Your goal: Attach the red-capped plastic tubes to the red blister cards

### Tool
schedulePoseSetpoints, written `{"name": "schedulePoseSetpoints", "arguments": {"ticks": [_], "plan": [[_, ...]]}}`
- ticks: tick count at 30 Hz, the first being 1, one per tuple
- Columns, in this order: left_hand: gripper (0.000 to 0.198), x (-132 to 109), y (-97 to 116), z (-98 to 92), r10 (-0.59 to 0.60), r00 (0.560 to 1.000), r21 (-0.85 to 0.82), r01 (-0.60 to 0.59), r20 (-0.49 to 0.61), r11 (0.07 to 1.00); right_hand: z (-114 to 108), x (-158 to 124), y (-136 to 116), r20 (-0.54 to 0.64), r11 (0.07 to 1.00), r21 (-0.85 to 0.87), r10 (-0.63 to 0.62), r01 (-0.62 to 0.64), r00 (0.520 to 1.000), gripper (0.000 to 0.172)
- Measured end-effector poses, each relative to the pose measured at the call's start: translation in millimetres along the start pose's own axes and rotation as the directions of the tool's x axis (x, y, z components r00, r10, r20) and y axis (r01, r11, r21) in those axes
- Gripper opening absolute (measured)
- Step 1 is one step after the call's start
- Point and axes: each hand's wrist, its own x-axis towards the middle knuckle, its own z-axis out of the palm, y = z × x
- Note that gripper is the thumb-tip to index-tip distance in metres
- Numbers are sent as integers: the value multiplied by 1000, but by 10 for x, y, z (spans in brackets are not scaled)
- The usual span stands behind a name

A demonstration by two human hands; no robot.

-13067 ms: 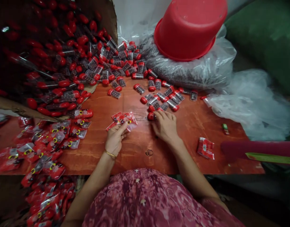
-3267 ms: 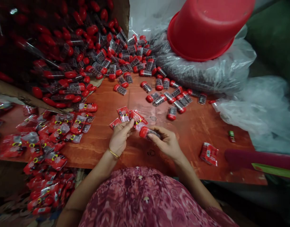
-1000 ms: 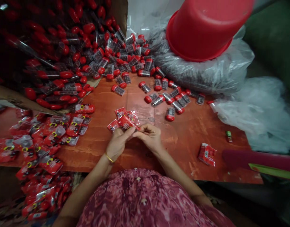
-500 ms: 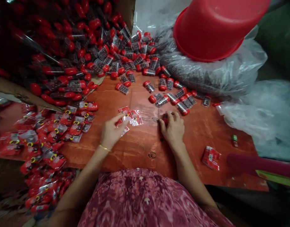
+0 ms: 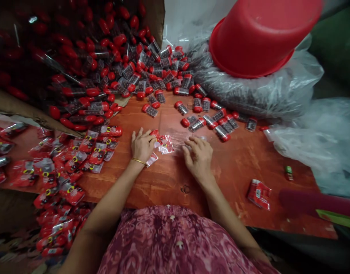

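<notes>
My left hand [image 5: 142, 147] rests palm down on the table at the left edge of a few small flat red-and-clear printed packets [image 5: 167, 144]. Its fingers are spread and slightly bent, and the thumb lies by the packets. To the right, my right hand [image 5: 200, 156] has its fingers curled down over something small, mostly hidden beneath them. A clear, shiny bit [image 5: 203, 138] shows just past its fingertips. Beyond both hands lie loose clear tubes with red caps and dark contents [image 5: 198, 124].
A cardboard box [image 5: 35, 114] spills many red-capped tubes at the back left. Filled red packets [image 5: 75, 161] are heaped at left. A red tub [image 5: 255, 42] stands on a stuffed plastic bag [image 5: 243, 95]. One red packet [image 5: 260, 194] and a small green-topped item [image 5: 289, 172] lie right.
My left hand has drawn back from over the packets to their left side, its fingers now pointing forward. My right hand has shifted slightly left, and the red under it no longer shows.
</notes>
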Motion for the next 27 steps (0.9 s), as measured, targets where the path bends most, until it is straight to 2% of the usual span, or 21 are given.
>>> {"name": "schedulePoseSetpoints", "arguments": {"ticks": [3, 8, 11, 13, 15, 16, 18, 20, 22, 24, 26, 27], "plan": [[19, 16, -11, -25, 20, 1000, -1, -20, 5, 1000, 44, -6, -128, 28, 996, 87, -20, 18, 999, 17], [16, 28, -62, -20, -13, 1000, -12, 13, 17, 1000, 113, -20, -99, 25, 987, 156, -33, 28, 999, 17], [14, 49, -48, -12, -43, 999, -91, 43, -2, 995, 108, -18, -93, 28, 976, 220, -3, -3, 1000, 17], [15, 39, -1, -32, -86, 996, -175, 80, -28, 981, 101, -16, -138, 59, 946, 317, 50, -66, 997, 18], [17, -4, 86, -73, -118, 990, -257, 96, -71, 962, 113, -7, -218, 136, 859, 474, 147, -195, 980, 21], [18, -36, 143, -98, -122, 988, -291, 89, -96, 952, 128, 2, -266, 198, 779, 564, 196, -275, 960, 24], [18, -109, 271, -144, -107, 986, -352, 57, -125, 934, 170, 34, -360, 330, 567, 712, 250, -414, 910, 30], [18, -181, 391, -177, -85, 987, -433, 18, -135, 901, 207, 75, -433, 407, 380, 791, 258, -480, 876, 31], [23, -245, 476, -196, -119, 982, -562, 16, -146, 827, 215, 108, -470, 403, 310, 820, 285, -482, 869, 29], [32, -299, 519, -212, -235, 968, -730, 102, -83, 676, 192, 115, -473, 352, 352, 817, 324, -457, 878, 29], [37, -345, 538, -231, -320, 935, -841, 295, 155, 454, 156, 92, -457, 275, 455, 789, 339, -413, 900, 30], [38, -366, 546, -241, -316, 896, -845, 415, 314, 337, 140, 73, -446, 234, 507, 770, 340, -388, 911, 31]]}}
